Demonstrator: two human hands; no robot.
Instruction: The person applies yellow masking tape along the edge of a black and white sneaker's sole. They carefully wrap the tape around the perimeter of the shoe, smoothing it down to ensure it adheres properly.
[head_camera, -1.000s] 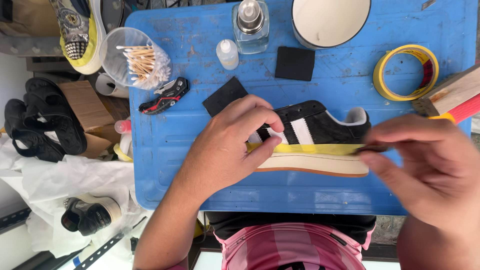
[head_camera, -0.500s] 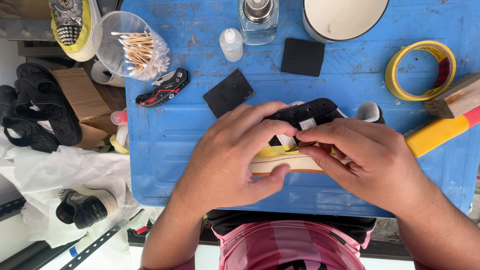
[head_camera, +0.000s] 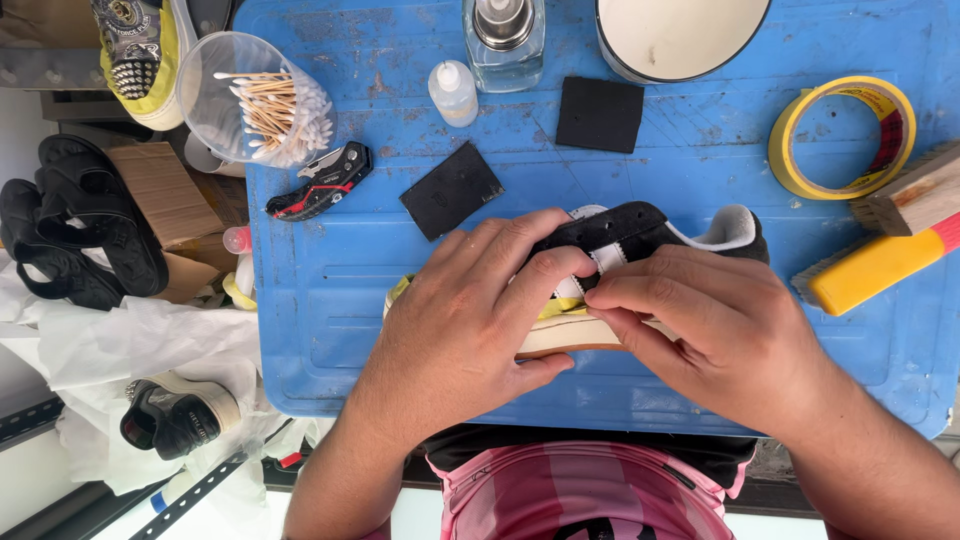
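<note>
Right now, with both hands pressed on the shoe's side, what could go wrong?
The yellow tape strip along the sole edge could wrinkle or lift under the right hand, since the fingertips hide part of it. The black shoe lies on its side under the left hand and might slip on the blue table. The folding knife lies close to the left forearm and could get knocked.

blue plastic table (head_camera: 330, 330), daylit; cluttered floor (head_camera: 40, 480).

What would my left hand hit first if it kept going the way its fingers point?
The left hand points up-right across the shoe, which it already touches. Beyond that, probably the black pad, though depth is unclear.
</note>
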